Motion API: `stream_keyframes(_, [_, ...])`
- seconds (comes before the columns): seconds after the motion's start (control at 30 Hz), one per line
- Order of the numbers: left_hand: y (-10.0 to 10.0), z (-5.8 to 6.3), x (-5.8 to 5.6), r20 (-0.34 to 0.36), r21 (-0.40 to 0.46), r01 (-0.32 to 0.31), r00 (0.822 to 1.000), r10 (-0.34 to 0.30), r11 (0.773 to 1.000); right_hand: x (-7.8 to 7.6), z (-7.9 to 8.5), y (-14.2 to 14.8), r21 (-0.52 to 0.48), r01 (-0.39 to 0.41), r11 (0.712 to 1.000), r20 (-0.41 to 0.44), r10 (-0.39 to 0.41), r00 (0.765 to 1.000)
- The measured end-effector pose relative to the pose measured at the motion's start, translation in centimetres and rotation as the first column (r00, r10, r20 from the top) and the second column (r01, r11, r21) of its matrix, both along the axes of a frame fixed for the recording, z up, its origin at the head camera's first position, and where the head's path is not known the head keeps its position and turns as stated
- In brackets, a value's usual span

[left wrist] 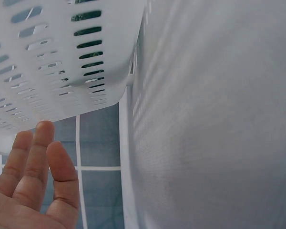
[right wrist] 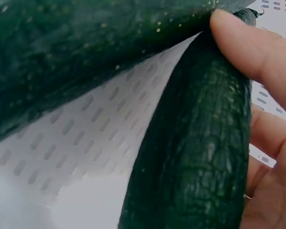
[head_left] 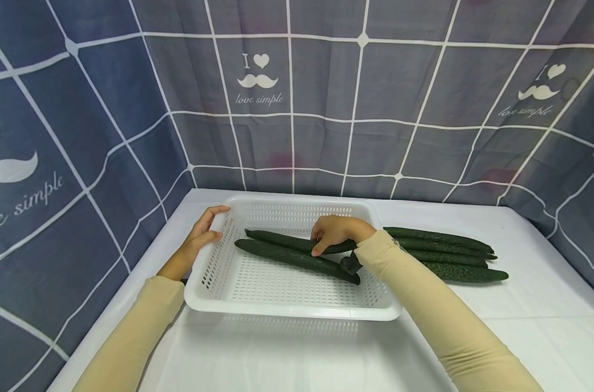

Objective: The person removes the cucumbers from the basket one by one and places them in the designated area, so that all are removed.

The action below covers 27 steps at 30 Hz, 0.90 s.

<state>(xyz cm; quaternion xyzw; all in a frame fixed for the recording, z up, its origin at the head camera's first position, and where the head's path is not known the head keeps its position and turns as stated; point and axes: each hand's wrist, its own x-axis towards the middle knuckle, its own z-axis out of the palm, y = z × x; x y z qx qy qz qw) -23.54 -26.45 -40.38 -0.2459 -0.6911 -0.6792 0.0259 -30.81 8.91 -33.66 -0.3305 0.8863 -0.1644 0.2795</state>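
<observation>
At the centre of the frame, our right hand (head_left: 338,231) has its fingers curled round the held cucumber (head_left: 282,238) inside the white basket (head_left: 287,312), beside a second cucumber (head_left: 292,258); gripping from above probably keeps the basket's walls clear. Left of centre, our left hand (head_left: 196,239) rests extended fingers against the basket's rim, likely steadying it. Further cucumbers (head_left: 446,257) lie side by side on the table (head_left: 512,326), right of centre, perhaps for reach.
</observation>
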Motion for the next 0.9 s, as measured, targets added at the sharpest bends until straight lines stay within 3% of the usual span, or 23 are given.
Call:
stream_keyframes(0.3, [-0.08, -0.08, -0.06, -0.006, 0.01, 0.018, 1.0, -0.018, 1.0, -0.18, 0.15, 0.14, -0.149, 0.024, 0.989, -0.154, -0.047, 0.987])
stream_keyframes(0.77, [-0.12, 0.08, 0.17, 0.018, 0.003, 0.001, 1.0, -0.001, 1.0, -0.25, 0.01, 0.29, -0.377, 0.029, 0.926, -0.237, -0.127, 0.963])
stream_keyframes(0.9, [-0.05, 0.17, 0.23, 0.031, 0.003, -0.003, 1.0, 0.003, 1.0, -0.24, 0.06, 0.16, -0.425, 0.046, 0.904, -0.278, -0.179, 0.944])
